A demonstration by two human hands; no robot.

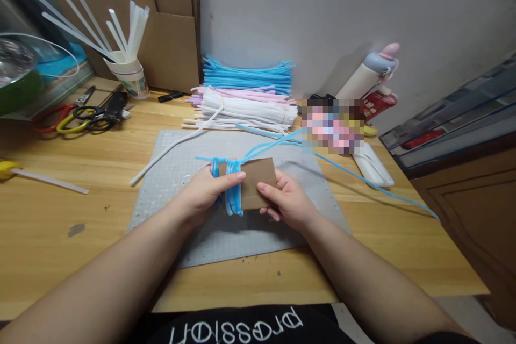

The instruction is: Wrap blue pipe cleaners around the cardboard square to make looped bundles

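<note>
Between both hands, a brown cardboard piece (253,177) is held above the grey cutting mat (282,236). Blue pipe cleaners (234,188) are wrapped round its left part in two bands. My left hand (203,191) grips the left end, its thumb lying across the blue wraps. At the right end, my right hand (288,199) pinches the cardboard, thumb in front and fingers behind. Long blue strands run from the top of the wraps toward the right, one reaching past the table's right side. The fingers behind the cardboard are partly hidden.
Bundles of blue pipe cleaners (248,78) and white pipe cleaners (250,110) lie along the wall, pink ones between. Scissors (88,115) and a cup of white sticks (129,75) stand at left. A bottle (363,78) and a white object (373,164) are at right.
</note>
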